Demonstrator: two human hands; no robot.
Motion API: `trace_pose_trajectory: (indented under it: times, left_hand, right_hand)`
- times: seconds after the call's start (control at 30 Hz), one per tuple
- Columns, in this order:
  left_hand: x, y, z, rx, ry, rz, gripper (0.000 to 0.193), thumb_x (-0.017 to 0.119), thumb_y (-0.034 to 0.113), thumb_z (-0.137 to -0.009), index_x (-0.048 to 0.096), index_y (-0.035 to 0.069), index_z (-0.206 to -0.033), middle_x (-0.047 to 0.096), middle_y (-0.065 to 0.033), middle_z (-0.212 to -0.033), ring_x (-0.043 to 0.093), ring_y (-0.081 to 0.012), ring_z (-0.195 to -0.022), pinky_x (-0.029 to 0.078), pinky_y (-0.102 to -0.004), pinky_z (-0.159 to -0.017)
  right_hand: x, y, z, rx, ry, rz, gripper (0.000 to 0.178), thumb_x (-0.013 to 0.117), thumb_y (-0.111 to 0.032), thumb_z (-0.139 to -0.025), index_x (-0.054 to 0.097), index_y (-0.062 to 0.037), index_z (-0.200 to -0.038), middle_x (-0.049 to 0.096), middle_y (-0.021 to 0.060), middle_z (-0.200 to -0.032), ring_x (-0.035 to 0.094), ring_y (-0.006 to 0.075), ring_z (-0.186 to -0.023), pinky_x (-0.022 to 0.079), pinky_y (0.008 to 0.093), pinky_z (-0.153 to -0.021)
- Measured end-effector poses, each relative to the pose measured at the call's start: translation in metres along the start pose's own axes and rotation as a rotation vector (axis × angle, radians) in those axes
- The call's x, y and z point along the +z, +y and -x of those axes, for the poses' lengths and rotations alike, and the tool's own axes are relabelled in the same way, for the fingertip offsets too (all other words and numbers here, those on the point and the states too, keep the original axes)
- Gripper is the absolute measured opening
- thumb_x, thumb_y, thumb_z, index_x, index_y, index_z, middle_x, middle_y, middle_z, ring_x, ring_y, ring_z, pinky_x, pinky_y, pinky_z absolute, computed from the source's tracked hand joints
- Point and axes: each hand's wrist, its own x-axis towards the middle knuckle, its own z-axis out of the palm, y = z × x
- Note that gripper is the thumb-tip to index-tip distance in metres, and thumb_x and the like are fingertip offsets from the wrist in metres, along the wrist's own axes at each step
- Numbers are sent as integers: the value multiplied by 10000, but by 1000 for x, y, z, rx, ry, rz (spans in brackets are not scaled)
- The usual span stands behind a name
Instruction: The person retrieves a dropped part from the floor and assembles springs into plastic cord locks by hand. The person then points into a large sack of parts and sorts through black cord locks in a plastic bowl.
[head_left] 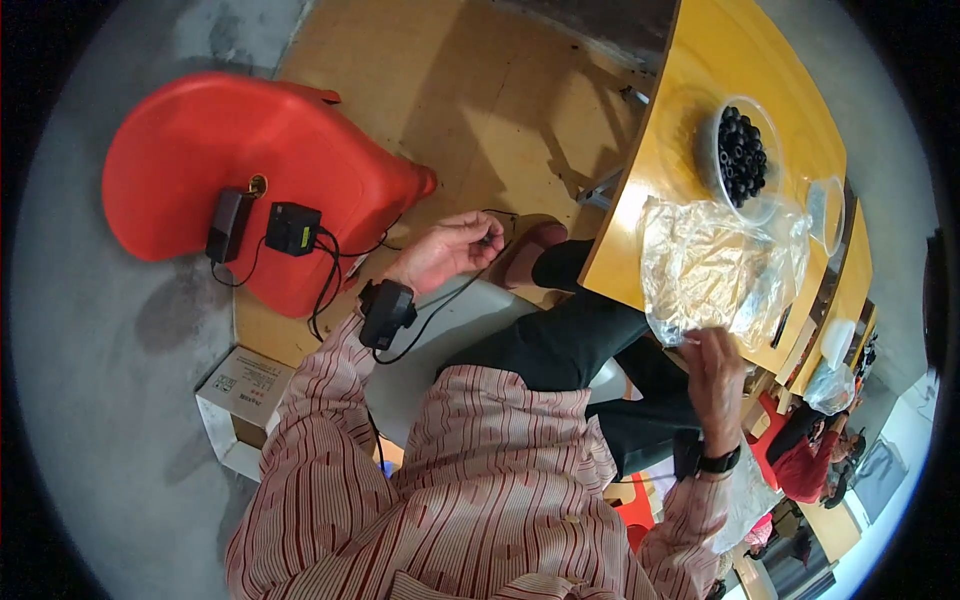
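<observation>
My left hand point(458, 252) is off the table, palm turned up, over the grey seat beside my leg. Its fingers are curled in a pinch around a small dark piece point(488, 240), too small to make out fully. At the near edge of the yellow table, my right hand point(714, 378) has its fingertips closed on the near corner of a crinkled clear plastic bag point(715, 265) lying flat. Beyond the bag stands a round clear tub point(717, 160) holding many small black rings point(742, 158). A clear lid point(826, 215) lies beside it.
A red plastic stool point(330, 150) at the left carries a black adapter point(230, 225) and a black box point(293, 229) with cables. One cable reaches my left wrist. An open carton point(245, 395) sits on the floor. Other people point(815, 465) sit at tables far right.
</observation>
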Motion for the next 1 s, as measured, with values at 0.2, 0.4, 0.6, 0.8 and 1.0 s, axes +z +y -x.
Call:
trace_pose_trajectory:
  times: [0.2,0.4,0.6,0.8,1.0]
  left_hand:
    - [-14,26,-44,-44,-22,-157,289,495,332,-955,542,64,-855,507,-13,-782,476,-109,-693,408,-231,-642]
    - [-27,55,-119,-47,-61,-348,234,511,285,-951,531,60,-889,409,58,-632,380,-58,-551,299,-198,-487]
    - [-22,83,-215,83,176,-621,199,522,223,-925,569,29,-924,475,18,-659,428,-72,-562,352,-218,-485]
    - [-42,96,-317,323,178,-1020,186,599,236,-852,606,50,-862,577,-55,-740,541,-134,-679,443,-279,-599]
    - [-81,101,-411,904,-23,-1442,196,599,173,-776,603,33,-913,628,-142,-889,596,-302,-811,492,-392,-705]
  right_hand:
    - [7,-9,-96,-339,92,74,197,687,-58,-720,571,-44,-880,547,104,-841,569,284,-771,471,369,-629]
    - [29,10,-136,-395,72,14,216,704,-122,-709,556,-69,-858,543,80,-817,564,283,-714,475,363,-594]
    - [42,22,-135,-418,126,-29,266,731,-248,-698,551,-84,-806,526,76,-730,563,264,-641,455,367,-529]
    - [43,23,-127,-405,91,43,302,781,-315,-668,552,-159,-786,487,36,-761,524,236,-654,423,358,-555]
    - [41,25,-121,-413,20,9,361,810,-390,-636,541,-200,-783,452,-14,-699,463,190,-581,384,335,-507]
